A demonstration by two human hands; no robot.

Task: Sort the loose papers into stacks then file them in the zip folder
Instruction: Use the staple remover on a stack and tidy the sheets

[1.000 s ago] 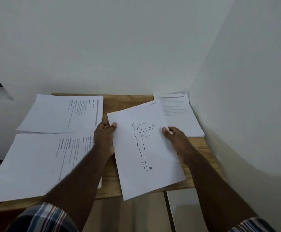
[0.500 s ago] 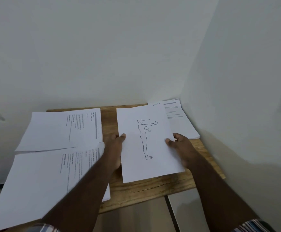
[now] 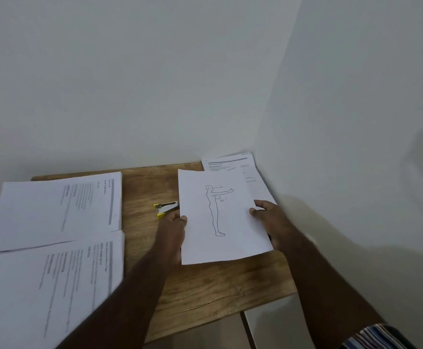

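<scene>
Since half a second ago the sheet with the figure drawing point(image 3: 218, 215) has shifted toward the right of the frame, uncovering a small yellow and silver stapler point(image 3: 166, 209) that was hidden before. Both hands keep hold of that sheet: the left hand point(image 3: 171, 234) pinches its left edge, thumb on top and fingers underneath, and the right hand point(image 3: 272, 222) grips its right edge the same way, thumb lying on the paper. The sheet sits at centre right of the frame, above the wooden table point(image 3: 205, 290), upright toward the viewer with the outlined standing person, arm stretched out, facing up. Its upper right corner overlaps a stack of printed pages point(image 3: 233, 163) that lies in the table's far right corner against the wall. The stapler lies on the wood just left of the held sheet, near the left thumb. At the left of the frame lie two more printed stacks, turned sideways: an upper stack point(image 3: 62, 207) and, just below it, a lower stack point(image 3: 49, 290) that hangs over the table's near edge. A striped sleeve point(image 3: 374, 337) shows at the lower right.
</scene>
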